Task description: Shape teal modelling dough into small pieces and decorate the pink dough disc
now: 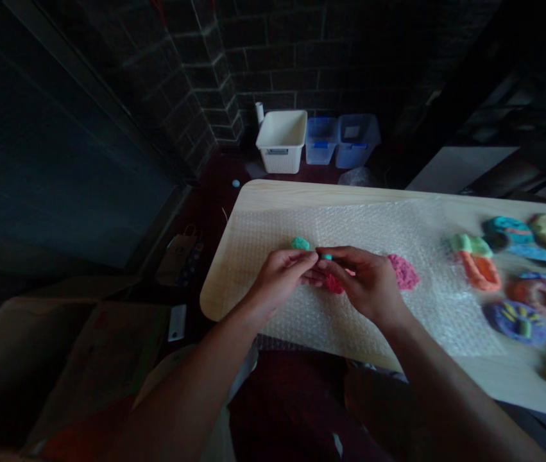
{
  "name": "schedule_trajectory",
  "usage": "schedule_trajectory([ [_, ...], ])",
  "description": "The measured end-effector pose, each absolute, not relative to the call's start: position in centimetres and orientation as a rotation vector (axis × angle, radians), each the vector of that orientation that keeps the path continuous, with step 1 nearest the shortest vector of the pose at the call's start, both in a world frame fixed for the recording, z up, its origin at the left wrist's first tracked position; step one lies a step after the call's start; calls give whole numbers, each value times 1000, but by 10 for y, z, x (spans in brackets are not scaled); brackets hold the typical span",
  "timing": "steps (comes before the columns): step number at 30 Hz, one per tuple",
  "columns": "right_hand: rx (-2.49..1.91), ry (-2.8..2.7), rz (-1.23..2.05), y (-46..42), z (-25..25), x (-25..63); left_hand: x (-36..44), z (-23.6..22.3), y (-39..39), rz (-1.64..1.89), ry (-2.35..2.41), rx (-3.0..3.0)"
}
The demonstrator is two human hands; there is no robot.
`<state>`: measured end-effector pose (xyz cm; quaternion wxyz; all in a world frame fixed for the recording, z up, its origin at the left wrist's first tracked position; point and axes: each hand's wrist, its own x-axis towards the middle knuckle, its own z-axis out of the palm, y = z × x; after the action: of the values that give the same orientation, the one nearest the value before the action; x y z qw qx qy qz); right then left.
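My right hand [371,282] is closed, with a small teal piece of modelling clay [326,256] between thumb and forefinger. Against it, fingertips nearly meeting, my left hand [282,274] is pinched; whatever is in that pinch is too small to make out. A red clay lump [334,283] shows just below the fingers, partly covered, and I cannot tell whether it is held or lies on the sheet. Beyond the left hand rests a teal clay lump [300,243]. A textured pink clay lump [403,272] lies to the right of my right hand, partly behind it.
Bubble wrap [273,224] covers much of the wooden table [292,191]. At the right stand an orange and green clay piece [480,266], a purple disc with yellow marks [520,322] and several other colourful shapes. A white bin [280,144] and blue-tinted tubs [357,144] sit beyond the table.
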<state>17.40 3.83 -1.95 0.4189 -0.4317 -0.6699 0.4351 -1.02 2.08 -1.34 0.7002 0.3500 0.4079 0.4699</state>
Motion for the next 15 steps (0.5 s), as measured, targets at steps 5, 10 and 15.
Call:
schedule_trajectory([
  [5,-949,-1688,1043,38,-17,172,-8,-14,19,1061,849,823],
  [10,-872,-1623,1227,35,-14,172,-6,-13,20,1146,804,785],
  [15,-827,-1738,1059,35,-8,172,-5,-12,20,1158,810,780],
])
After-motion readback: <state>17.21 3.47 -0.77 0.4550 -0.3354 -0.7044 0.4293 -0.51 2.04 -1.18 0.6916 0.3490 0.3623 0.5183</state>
